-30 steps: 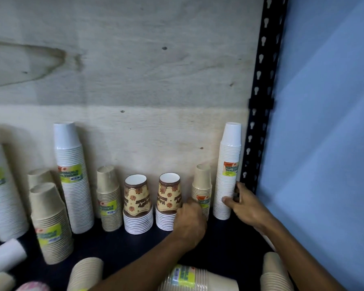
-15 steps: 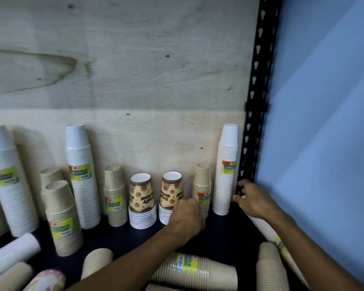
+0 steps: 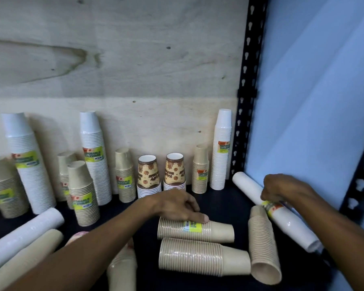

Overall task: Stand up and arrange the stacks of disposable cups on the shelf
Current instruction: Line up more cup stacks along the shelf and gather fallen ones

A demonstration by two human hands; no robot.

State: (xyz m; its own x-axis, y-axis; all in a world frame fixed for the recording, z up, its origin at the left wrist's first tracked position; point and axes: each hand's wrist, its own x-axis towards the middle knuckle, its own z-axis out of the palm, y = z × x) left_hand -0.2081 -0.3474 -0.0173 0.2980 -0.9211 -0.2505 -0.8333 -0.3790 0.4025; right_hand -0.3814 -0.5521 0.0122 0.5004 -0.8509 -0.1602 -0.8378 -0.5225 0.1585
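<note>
Upright stacks line the back of the dark shelf (image 3: 219, 199): a tall white stack (image 3: 222, 152), a short beige stack (image 3: 201, 169), two patterned stacks (image 3: 174, 171) (image 3: 148, 174), and several more to the left. My left hand (image 3: 177, 206) lies over a beige stack (image 3: 219, 231) on its side, fingers and thumb curled round its labelled middle. At the right my right hand (image 3: 286, 190) grips a long white stack (image 3: 290, 225) that lies slanted, at its label.
More stacks lie flat: two beige ones (image 3: 200, 257) (image 3: 263, 244) in front, one beige (image 3: 122, 267) under my left arm, a white (image 3: 23, 234) and a beige (image 3: 25, 257) at left. A plywood back panel (image 3: 135, 70) and a black slotted post (image 3: 248, 80) bound the shelf.
My left hand drew back from the standing beige stack onto the lying beige stack. My right hand left the tall white stack and took hold of the slanted white one. The view tilted down.
</note>
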